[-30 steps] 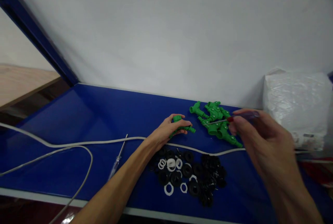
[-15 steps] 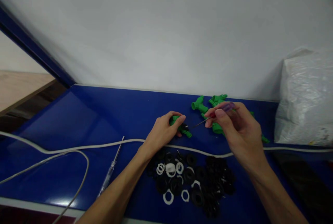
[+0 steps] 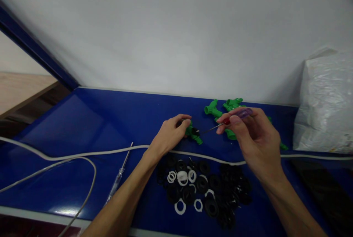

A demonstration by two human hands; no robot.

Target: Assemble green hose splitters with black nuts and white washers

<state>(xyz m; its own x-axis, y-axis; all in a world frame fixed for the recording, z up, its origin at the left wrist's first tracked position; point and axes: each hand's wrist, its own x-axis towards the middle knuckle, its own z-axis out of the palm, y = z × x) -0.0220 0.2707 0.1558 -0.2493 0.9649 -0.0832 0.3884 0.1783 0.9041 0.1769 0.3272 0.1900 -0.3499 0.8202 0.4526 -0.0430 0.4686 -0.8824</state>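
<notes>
My left hand point(image 3: 172, 131) is closed around a green plastic pipe fitting point(image 3: 196, 139), which has a black part set in its side. Between the fingers of my right hand point(image 3: 252, 134) is a small screwdriver point(image 3: 240, 114) with a purple and red handle. Its thin shaft points left, the tip close to the black part; whether they touch I cannot tell. More green fittings point(image 3: 212, 108) lie behind the right hand, partly hidden by it. White rings point(image 3: 180, 206) and black rings point(image 3: 211, 207) are heaped in front of the hands, beside a pile of small black parts point(image 3: 234, 185).
A white cable point(image 3: 110, 152) runs across the blue table point(image 3: 110, 119), passing under the left forearm. A second screwdriver point(image 3: 119, 174) with a clear handle lies left of that arm. At the right stand a plastic-wrapped package point(image 3: 325, 104) and a dark flat object point(image 3: 311, 182). A wall rises behind.
The screwdriver's tip has come nearer the fitting in my left hand. My left fingers have shifted slightly back on the fitting, showing more of it. The view has moved a little.
</notes>
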